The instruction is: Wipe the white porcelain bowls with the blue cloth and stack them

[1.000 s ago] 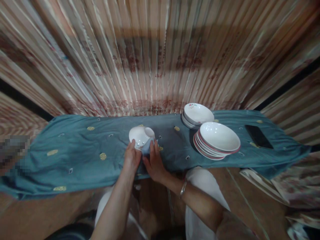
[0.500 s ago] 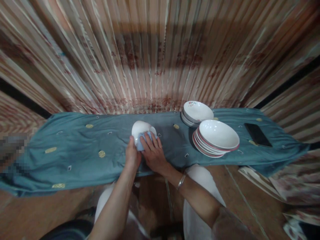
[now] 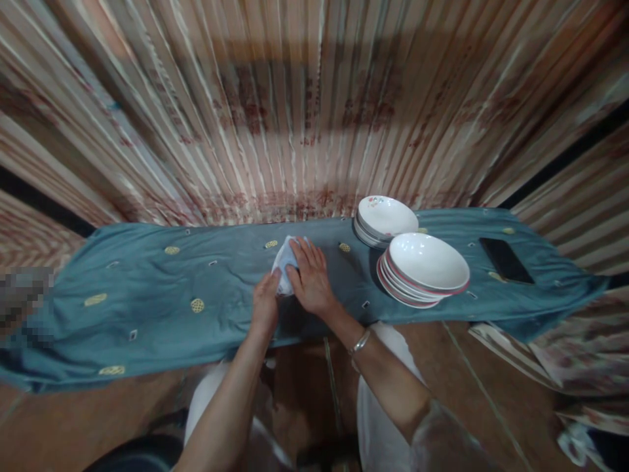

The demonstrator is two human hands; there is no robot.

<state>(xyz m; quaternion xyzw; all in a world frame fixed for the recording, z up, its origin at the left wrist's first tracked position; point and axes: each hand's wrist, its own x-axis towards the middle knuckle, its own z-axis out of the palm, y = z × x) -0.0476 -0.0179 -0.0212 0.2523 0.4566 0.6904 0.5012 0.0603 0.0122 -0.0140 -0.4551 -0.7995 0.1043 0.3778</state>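
A small white bowl (image 3: 284, 289) is held tilted above the middle of the cloth-covered table. Most of it is hidden behind a light blue cloth (image 3: 286, 255) and my fingers. My left hand (image 3: 266, 303) grips the bowl's near left edge, thumb on top. Pressed flat over the blue cloth on the bowl's right side is my right hand (image 3: 311, 278), its fingers pointing away from me. A silver bangle circles the right wrist.
On the right stand a stack of red-rimmed white bowls (image 3: 425, 265) and, behind it, a stack of flower-patterned bowls (image 3: 386, 219). A black phone (image 3: 506, 260) lies farther right on the green tablecloth (image 3: 152, 295). Pleated curtains (image 3: 295, 118) hang behind the table.
The bowl has been turned, so its white outside is now mostly covered by the cloth. My right hand has slid up and slightly right with the cloth.
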